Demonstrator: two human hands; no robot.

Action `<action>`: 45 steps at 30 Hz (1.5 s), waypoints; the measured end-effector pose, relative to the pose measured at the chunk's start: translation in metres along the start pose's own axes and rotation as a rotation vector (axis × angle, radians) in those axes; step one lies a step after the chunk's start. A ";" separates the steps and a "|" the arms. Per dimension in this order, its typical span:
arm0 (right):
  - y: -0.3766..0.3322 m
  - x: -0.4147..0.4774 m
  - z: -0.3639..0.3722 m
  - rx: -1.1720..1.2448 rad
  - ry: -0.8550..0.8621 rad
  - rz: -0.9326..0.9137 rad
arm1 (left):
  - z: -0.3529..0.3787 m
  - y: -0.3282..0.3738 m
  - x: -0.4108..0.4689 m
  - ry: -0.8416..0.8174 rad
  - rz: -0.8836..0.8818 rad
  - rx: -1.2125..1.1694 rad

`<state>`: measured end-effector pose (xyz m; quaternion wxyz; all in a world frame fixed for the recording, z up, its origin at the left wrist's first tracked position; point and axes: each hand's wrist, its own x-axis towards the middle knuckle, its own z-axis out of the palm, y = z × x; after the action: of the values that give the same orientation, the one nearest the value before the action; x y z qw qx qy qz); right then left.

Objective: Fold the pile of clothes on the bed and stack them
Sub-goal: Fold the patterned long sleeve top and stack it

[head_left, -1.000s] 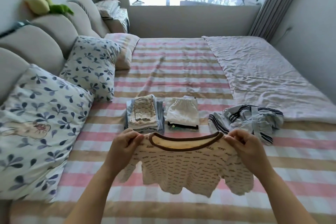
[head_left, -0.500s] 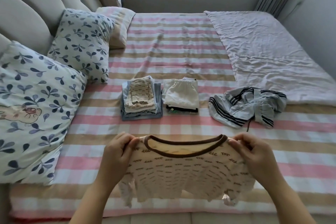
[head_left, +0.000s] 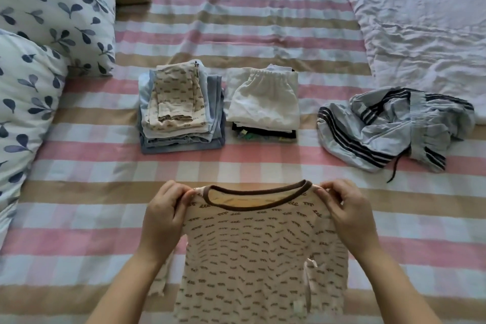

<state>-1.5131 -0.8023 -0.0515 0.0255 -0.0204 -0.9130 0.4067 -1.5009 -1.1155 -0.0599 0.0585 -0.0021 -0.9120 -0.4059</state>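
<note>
Cream patterned shirt [head_left: 260, 250] is pinched at both shoulders by the left hand [head_left: 164, 214] and right hand [head_left: 347, 214]; two folded stacks [head_left: 181, 110] lie at twelve o'clock.

The little shirt [head_left: 260, 252] is soft, matt cloth with a brown ribbed neck band. The bed sheet [head_left: 263, 16] is smooth checked cloth. The blanket [head_left: 420, 13] is crinkly. The striped shorts [head_left: 394, 126] look thin and smooth.
</note>
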 end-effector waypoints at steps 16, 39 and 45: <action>0.137 0.137 0.151 -0.313 0.029 0.065 | 0.139 -0.150 0.124 0.037 0.023 0.499; 0.184 -0.041 0.050 -0.253 0.061 0.433 | 0.274 0.044 0.044 -0.495 0.519 0.101; 0.206 -0.116 0.033 -0.262 0.099 0.572 | 0.335 0.058 0.022 -0.740 0.640 0.366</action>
<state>-1.3957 -0.6958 -0.2298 -0.0482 -0.2990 -0.9126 0.2747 -1.5551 -0.8296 -0.2366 -0.1471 -0.4138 -0.8815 -0.1736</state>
